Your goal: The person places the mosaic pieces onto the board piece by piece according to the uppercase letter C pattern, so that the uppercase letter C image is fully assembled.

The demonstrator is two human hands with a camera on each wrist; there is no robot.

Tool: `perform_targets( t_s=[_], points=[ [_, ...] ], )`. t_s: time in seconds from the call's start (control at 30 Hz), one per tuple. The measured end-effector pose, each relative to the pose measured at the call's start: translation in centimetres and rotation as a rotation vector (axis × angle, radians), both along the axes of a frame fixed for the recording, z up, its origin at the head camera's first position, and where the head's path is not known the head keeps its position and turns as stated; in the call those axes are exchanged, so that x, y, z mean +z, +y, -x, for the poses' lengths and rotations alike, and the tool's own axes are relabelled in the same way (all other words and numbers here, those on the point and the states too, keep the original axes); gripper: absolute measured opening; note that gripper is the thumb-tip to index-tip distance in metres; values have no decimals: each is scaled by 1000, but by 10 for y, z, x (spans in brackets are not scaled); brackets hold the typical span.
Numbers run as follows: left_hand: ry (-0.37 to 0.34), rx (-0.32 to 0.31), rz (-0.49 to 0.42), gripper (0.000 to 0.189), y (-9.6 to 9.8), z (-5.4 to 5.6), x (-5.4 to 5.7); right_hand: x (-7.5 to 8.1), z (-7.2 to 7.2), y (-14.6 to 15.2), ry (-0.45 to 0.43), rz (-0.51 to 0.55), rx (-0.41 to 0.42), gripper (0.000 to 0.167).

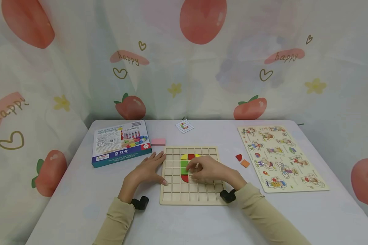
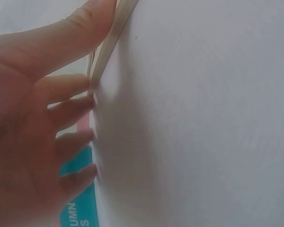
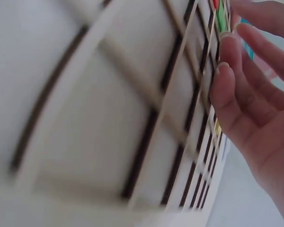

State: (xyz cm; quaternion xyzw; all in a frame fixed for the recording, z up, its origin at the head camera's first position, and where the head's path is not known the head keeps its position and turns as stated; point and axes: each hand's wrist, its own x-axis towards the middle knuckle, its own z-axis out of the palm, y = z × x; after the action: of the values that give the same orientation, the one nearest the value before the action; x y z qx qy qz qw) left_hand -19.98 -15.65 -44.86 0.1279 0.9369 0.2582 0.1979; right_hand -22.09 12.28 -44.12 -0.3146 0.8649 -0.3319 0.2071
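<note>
A wooden grid board [image 1: 171, 197] lies on the table. In its cells sit two yellow corner pieces [image 1: 184, 157], a red square tile [image 1: 191, 157], two green tiles [image 1: 184, 163] and a red rounded piece [image 1: 185, 178]. My right hand [image 1: 210, 167] is over the board, bent fingertips touching about the lower green tile; no piece shows between its fingers. My left hand [image 1: 146, 170] lies spread at the board's left edge, thumb on the rim and fingers near the upper left corner. In the left wrist view, the left fingers [image 2: 71, 111] look loosely extended.
A boxed bead set [image 1: 121, 143] and a pink block [image 1: 158, 142] lie at the back left. A small pattern card [image 1: 184, 126] is behind the board. On the right are a loose red piece [image 1: 239, 157], an orange square [image 1: 245, 163] and a picture puzzle board [image 1: 276, 143].
</note>
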Motion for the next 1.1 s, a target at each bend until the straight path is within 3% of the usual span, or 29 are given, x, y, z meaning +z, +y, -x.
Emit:
perform_targets(
  t_s=[0.57,1.1],
  points=[
    [8,-7,-4,111,0,-1,0,-1,2,69,53,7,-192,20],
    [4,-2,16,109,0,0,1,8,6,136,174,-104,-342,19]
  ],
)
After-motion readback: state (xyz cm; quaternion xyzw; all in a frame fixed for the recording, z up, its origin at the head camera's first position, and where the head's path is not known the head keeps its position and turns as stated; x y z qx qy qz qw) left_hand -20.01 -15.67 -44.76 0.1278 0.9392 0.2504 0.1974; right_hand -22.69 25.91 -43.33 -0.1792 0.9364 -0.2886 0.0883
